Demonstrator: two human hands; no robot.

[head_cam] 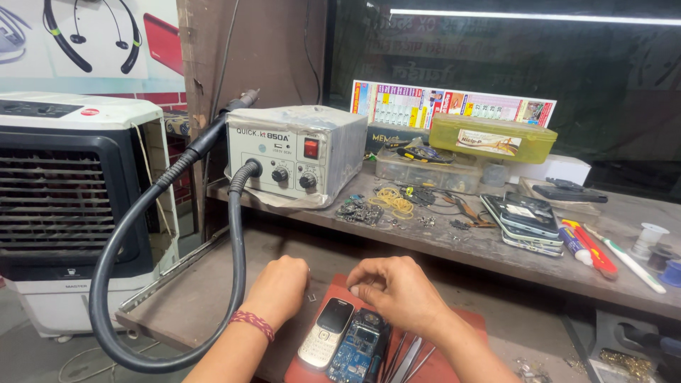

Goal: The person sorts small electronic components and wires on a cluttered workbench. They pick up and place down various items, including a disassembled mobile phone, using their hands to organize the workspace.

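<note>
My left hand, with a red thread band at the wrist, is curled into a loose fist on the red mat; whether it holds anything is hidden. My right hand rests fingers-down on the mat, fingertips pinched together just above an opened phone body with a bare blue circuit board. A silver keypad phone front lies beside the board, between my two hands. Several thin metal tools lie on the mat under my right forearm. A tiny metal part sits next to my left hand.
A grey hot-air rework station with a long black hose stands on the raised shelf. A stack of smartphones, rubber bands, small parts, tubes, a yellow-green lidded box and a clear tray fill the shelf. A white air cooler stands left.
</note>
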